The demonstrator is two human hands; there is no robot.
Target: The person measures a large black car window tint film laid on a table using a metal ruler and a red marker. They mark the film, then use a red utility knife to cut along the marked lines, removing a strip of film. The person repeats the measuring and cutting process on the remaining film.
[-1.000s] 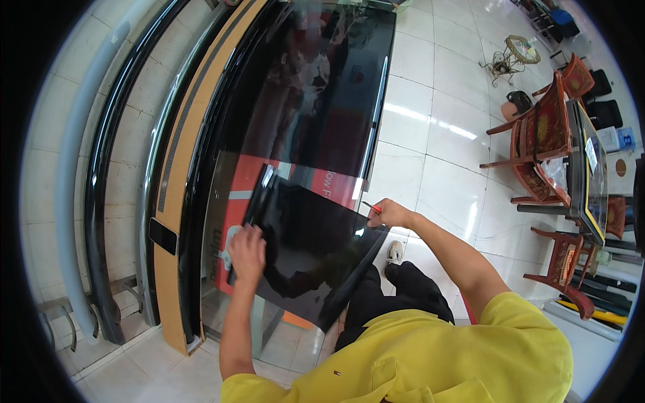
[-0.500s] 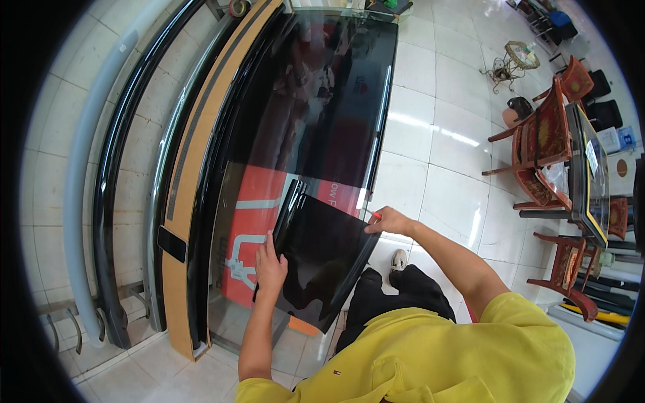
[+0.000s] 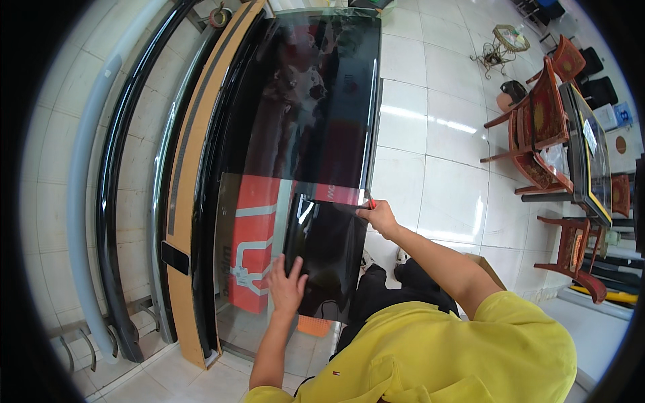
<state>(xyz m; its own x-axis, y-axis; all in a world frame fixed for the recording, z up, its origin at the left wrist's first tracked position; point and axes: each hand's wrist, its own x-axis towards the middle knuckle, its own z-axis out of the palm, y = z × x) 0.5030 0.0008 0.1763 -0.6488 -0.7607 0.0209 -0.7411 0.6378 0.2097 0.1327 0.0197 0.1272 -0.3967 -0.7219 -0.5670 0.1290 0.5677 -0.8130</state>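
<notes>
A long glass-topped counter [image 3: 250, 328] runs away in front of me, with a red box [image 3: 254, 235] showing through it. Dark glossy film [image 3: 336, 101] covers its far part. Nearer me lies a separate black film piece [image 3: 329, 252], its left side curled. My left hand [image 3: 287, 285] is open with fingers spread, at or just over this piece's left edge; contact is unclear. On the counter's right edge, by the boundary between the two films, my right hand [image 3: 380, 219] is closed around a small red-handled tool [image 3: 371, 201]. Its working end is hidden.
A tan cardboard strip [image 3: 191, 201] bearing a black phone [image 3: 175, 258] runs along the left, beside long black and grey tubes [image 3: 91, 174]. An orange basket [image 3: 314, 326] shows below the counter. Wooden chairs [image 3: 544, 114] and a table [image 3: 586, 148] stand right.
My left hand has shifted right and nearer me, its fingers spreading. The black film piece has changed shape and sits farther left at its near end. My right hand keeps hold of the red-handled tool.
</notes>
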